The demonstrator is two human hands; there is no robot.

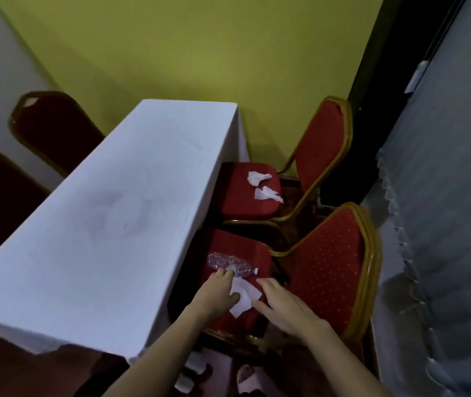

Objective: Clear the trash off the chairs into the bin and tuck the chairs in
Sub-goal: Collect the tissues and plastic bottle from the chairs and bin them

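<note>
Two bare hands reach down to the seat of the near red chair (326, 270), and neither has closed on anything yet. Our left hand (218, 293) lies spread, its fingertips (224, 272) touching a crushed clear plastic bottle (230, 263) that lies on its side across the seat, and its thumb rests on a flat white paper napkin (244, 296) just nearer to us. Our right hand (278, 303) is also open, fingers apart, at the napkin's right edge.

We judge the step to be gathering trash from this first chair. The next move calls for closing one hand around the bottle and pinching up the napkin with the other.

Farther off, a second red chair (321, 156) holds two crumpled white tissues (263, 186) on its seat. Both chairs stand pulled out to the right of a long table under a white cloth (108, 219). No bin is visible, so we cannot tell where the trash must go.
</note>
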